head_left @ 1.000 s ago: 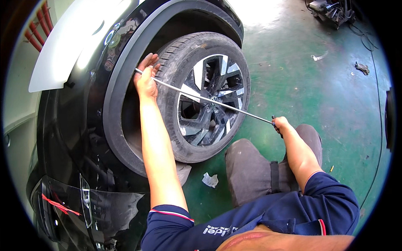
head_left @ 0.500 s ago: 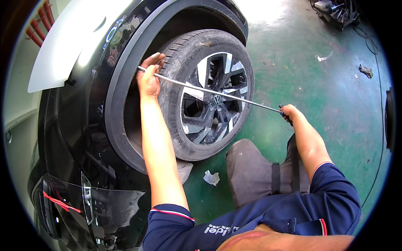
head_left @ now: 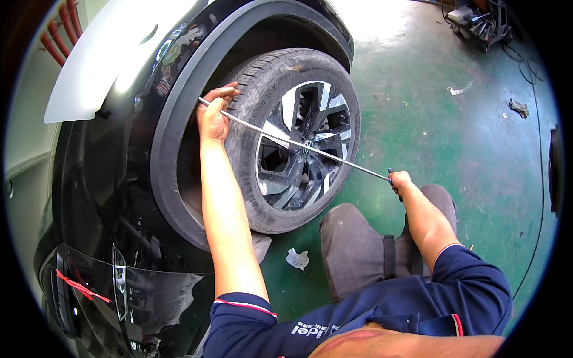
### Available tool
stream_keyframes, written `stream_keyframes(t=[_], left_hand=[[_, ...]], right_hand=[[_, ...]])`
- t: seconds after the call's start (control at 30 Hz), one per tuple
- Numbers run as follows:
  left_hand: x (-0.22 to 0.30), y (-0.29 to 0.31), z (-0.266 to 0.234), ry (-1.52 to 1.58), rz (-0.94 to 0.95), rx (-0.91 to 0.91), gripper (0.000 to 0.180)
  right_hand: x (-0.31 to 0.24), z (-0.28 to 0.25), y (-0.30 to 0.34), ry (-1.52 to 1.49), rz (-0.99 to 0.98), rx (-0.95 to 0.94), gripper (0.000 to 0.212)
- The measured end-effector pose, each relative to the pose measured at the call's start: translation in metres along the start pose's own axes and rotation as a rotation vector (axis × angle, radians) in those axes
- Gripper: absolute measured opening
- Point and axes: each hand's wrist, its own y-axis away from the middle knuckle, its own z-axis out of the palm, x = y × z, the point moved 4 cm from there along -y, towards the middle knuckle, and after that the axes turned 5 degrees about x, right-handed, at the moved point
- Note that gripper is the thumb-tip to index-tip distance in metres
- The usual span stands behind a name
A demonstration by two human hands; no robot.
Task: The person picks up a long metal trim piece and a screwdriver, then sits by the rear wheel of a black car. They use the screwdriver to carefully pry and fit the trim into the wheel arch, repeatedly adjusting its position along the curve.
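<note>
A long, thin metal rod with a dark handle slants across the front of a car wheel. My right hand is closed around the handle, out over the floor near my knees. My left hand grips the rod close to its far end, thumb against it and fingers reaching toward the tyre tread. That hand is between the tyre and the dark wheel arch trim. The rod's tip shows just past my left hand, close to the trim; whether it touches is unclear.
The black car body fills the left side, with a pale sheet over its upper part. Red tape lies near the lamp. White crumpled paper is on the green floor. Dark equipment and a cable stand far right.
My right hand has moved nearer to me and slightly left, so the rod slopes more steeply. My left hand stays in nearly the same place by the arch.
</note>
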Motion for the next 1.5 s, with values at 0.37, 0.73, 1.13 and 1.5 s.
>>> stream_keyframes(t=[0.37,0.73,1.13,1.5], left_hand=[[-0.001,0.003,-0.002,0.047,0.032,0.096,0.03],[-0.01,-0.008,-0.007,0.057,0.035,0.222,0.023],[-0.011,-0.005,-0.015,0.127,0.035,0.223,0.025],[-0.01,-0.006,-0.013,0.08,0.027,0.251,0.023]], right_hand=[[0.008,0.012,-0.002,0.065,0.098,-0.29,0.028],[0.037,0.031,0.008,0.05,0.217,-0.398,0.033],[0.057,0.064,0.052,-0.025,0.19,-0.355,0.032],[0.066,0.078,0.061,-0.132,0.152,-0.19,0.023]])
